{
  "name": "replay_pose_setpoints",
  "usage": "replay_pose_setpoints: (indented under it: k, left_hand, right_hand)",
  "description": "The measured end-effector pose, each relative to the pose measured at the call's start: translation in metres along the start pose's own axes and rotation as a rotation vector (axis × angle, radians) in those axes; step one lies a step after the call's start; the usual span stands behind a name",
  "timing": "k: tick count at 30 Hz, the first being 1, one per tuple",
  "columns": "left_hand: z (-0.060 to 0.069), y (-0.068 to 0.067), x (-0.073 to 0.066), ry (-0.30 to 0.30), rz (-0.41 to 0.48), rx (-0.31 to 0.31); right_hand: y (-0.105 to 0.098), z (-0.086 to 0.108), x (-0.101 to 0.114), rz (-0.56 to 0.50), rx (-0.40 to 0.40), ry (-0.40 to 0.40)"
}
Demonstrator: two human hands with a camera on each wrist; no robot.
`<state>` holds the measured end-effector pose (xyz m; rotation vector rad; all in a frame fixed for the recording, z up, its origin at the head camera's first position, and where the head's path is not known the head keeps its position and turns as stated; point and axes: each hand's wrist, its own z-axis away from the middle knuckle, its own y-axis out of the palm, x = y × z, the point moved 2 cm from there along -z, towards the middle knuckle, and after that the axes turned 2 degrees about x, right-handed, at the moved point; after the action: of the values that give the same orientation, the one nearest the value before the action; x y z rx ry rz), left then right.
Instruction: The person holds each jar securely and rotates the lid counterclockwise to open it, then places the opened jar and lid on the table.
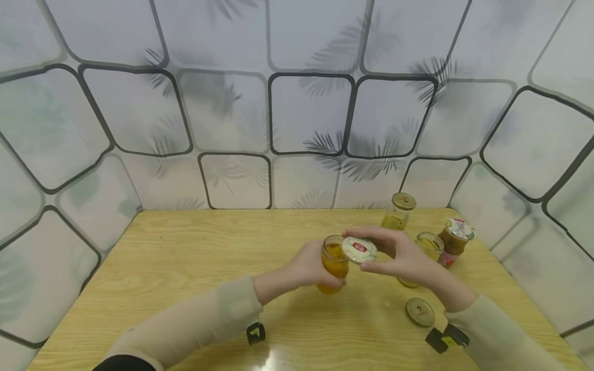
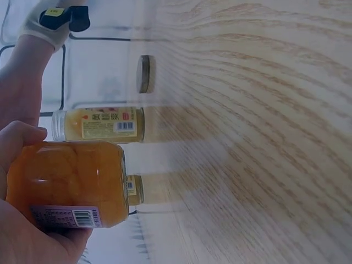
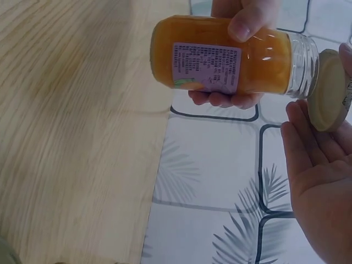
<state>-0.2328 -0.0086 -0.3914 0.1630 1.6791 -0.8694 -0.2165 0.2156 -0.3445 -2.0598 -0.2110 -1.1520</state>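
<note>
While left hand (image 1: 307, 265) grips orange jar (image 1: 334, 264), partly hiding it, right hand (image 1: 408, 257) pinches pale lid (image 1: 359, 250).

- wood-grain tabletop (image 1: 199, 252)
- pale wall (image 1: 241, 113) with dark outlines and leaf prints
- gold-lidded jar (image 1: 397, 214) near the wall
- open-topped jar (image 1: 429, 247) beside pattern-lidded jar (image 1: 454, 242)
- loose gold lid (image 1: 420, 312), lying flat

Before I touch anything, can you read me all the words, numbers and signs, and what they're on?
No words or numbers are readable.
"?", perhaps, on the loose lid; red print there is blurred.
Lid in right hand: red badge, too small.
Orange jar: print and barcode digits too blurred.
Open jar: print and barcode digits too blurred.
Back jar, far-right jar, wrist bands: marks too small.
</note>
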Motion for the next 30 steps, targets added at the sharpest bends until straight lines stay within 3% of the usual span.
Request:
replay_pose_setpoints:
  k: [15, 30]
  left_hand:
    - [-0.007, -0.006, 0.001, -0.019, -0.061, -0.067]
    - [-0.012, -0.009, 0.000, -0.017, -0.079, -0.120]
  right_hand:
    - [-0.004, 0.017, -0.004, 0.040, -0.021, 0.003]
    - [0.011, 0.032, -0.019, 0.067, 0.028, 0.150]
